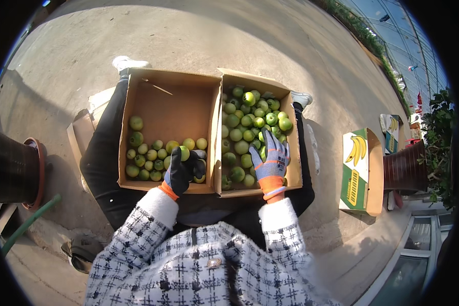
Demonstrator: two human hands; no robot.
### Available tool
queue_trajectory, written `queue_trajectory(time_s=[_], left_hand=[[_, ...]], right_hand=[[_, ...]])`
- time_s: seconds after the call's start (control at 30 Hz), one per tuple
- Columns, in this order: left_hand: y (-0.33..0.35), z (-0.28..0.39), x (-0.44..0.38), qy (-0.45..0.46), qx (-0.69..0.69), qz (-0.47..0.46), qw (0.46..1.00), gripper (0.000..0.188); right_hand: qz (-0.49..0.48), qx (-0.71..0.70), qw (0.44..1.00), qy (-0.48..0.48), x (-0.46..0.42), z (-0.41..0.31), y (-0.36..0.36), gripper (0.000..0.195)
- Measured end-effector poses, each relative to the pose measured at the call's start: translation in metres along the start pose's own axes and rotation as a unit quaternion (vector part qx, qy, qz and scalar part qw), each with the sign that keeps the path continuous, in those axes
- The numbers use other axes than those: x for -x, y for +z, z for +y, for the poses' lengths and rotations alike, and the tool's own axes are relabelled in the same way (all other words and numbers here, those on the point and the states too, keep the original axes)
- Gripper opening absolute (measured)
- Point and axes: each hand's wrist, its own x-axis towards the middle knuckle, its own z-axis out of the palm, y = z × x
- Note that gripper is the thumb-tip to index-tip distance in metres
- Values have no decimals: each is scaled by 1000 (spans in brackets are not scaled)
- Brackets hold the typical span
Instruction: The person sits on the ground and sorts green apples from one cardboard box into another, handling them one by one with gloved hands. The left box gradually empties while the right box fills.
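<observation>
Two open cardboard boxes stand side by side between my legs. In the left box point(172, 103), green tomatoes point(152, 154) lie along the near side and up the left wall, with a thin pale stick near the far edge. My left hand point(181, 170), in a dark work glove with an orange cuff, holds a green tomato point(184, 153) between thumb and fingers over this box. Many green tomatoes point(241, 147) cover the floor of the right box point(296, 160). My right hand point(271, 158), gloved in blue-grey, rests over them, its fingers spread; whether it grips one is hidden.
A banana carton point(361, 172) stands on the concrete at the right, near a potted plant point(405, 166). At the left are a large dark pot point(13, 168), a green hose point(30, 225) and a cardboard piece point(80, 132). A dark bag point(83, 252) lies lower left.
</observation>
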Motion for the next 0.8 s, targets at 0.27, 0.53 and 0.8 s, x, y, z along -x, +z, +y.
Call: queue_trajectory(time_s=[0.27, 0.53, 0.8], left_hand=[[-14, -4, -9, -8, 149, 37, 988, 66], [-5, -8, -1, -54, -95, -117, 987, 57], [-4, -1, 5, 7, -185, -115, 976, 47]], right_hand=[[-128, 171, 963, 162, 2, 75, 43, 63], [15, -242, 970, 18, 13, -18, 7, 51], [-154, -149, 956, -198, 31, -76, 13, 69]])
